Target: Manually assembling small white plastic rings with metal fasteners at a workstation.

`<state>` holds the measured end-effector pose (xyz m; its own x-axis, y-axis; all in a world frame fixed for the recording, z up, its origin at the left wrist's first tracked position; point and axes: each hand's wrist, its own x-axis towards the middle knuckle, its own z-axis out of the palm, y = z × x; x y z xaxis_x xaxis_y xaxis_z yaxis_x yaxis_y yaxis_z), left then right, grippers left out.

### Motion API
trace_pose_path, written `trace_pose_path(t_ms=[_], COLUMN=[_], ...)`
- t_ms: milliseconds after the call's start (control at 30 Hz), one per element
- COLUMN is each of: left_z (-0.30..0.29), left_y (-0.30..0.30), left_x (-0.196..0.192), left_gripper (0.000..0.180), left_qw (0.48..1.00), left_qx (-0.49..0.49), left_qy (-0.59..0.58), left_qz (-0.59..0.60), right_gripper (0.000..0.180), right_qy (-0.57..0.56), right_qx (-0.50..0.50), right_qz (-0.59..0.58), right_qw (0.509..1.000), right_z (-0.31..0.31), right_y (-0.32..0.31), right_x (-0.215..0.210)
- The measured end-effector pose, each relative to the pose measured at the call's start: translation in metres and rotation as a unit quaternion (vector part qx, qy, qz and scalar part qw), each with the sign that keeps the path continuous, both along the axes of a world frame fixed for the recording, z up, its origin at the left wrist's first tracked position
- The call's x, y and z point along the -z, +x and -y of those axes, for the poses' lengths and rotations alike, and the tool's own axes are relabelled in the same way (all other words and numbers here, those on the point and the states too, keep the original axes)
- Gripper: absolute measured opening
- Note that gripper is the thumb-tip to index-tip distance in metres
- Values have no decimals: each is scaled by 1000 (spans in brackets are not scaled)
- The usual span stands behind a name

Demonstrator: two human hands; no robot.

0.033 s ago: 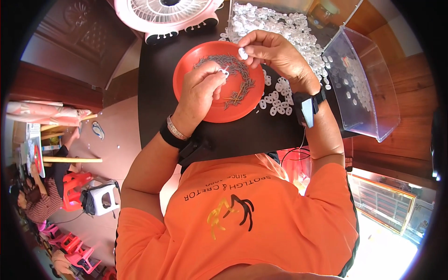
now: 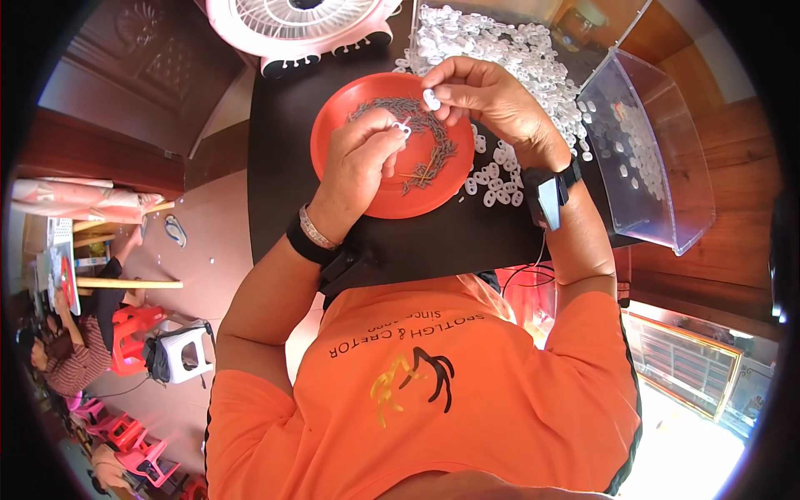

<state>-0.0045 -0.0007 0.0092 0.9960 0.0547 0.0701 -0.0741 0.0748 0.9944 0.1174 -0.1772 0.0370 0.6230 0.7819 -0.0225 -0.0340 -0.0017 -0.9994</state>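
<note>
My left hand (image 2: pixel 357 162) is closed above the orange-red plate (image 2: pixel 325 137), pinching a small white plastic piece (image 2: pixel 403 130) with holes between thumb and forefinger. A thin pin-like end shows beside that piece, too small to make out. Over the plate's far right rim, my right hand (image 2: pixel 482 93) pinches a white oval plastic piece (image 2: pixel 431 100) between thumb and fingertips. The two pieces are apart. Inside the plate lie many small grey screw-like parts (image 2: pixel 437 154), partly hidden behind my left hand. Loose white oval pieces (image 2: pixel 493 183) rest on the table right of the plate.
A large heap of white pieces (image 2: pixel 500 50) spills from a clear bin at the back. Another clear plastic bin (image 2: pixel 642 212) with some pieces stands at the right. A pink and white fan (image 2: pixel 304 37) sits at the far left of the black table (image 2: pixel 283 200).
Almost nothing differs. The white piece in my right hand is slightly lower and tilted a little differently.
</note>
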Motion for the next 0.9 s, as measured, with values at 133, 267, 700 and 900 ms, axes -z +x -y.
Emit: trace_pose_path(t_ms=[133,267,700,900], left_z=[-1,-1,-1,0], left_y=[-1,0,1,0], left_x=[1,1,0,0], left_gripper=[21,19,20,20], left_qw=[1000,1000,999,998], left_qx=[6,0,12,8], left_qy=[21,-13,-18,-35], left_qz=[-1,-12,-44,-51], right_gripper=[18,18,18,18], right_qy=[8,11,-5,-2], right_qx=[-34,-33,-29,-22], right_qz=[-19,-9,19,39], right_qw=[999,999,999,999], right_z=[-9,-11,-10,-11], right_y=[-7,-12,-14,-14], right_x=[5,2,0,3])
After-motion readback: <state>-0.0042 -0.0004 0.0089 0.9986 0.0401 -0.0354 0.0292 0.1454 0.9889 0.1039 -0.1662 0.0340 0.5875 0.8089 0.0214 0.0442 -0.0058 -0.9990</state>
